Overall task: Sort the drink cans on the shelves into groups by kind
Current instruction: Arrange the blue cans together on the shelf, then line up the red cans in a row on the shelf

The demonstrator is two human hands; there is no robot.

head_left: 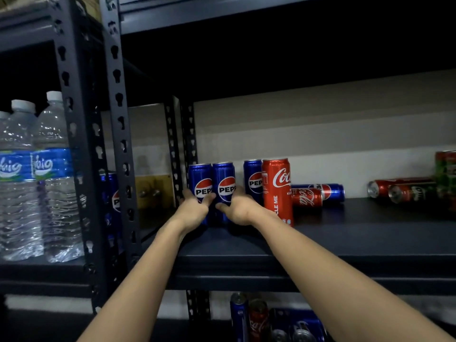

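Left hand [193, 209] grasping an upright Pepsi can [200, 183], right hand [238, 208] grasping its touching neighbour Pepsi can [225, 183], both at the shelf's [345, 233] 9 o'clock end beside the upright post [187, 144], bare shelf toward 6 o'clock, upright Coca-Cola can [277, 191] just at 3 o'clock.

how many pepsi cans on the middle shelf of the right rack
4: two upright at the back left, one in the left hand, one in the right hand; one upright behind the Coca-Cola can; one lying further right.

Bare shelf [370, 233] lies open in front, right of the upright Coke can [277, 191] — behind it, fallen cans [318, 195] block the way; the rack post [121, 144] walls the left.
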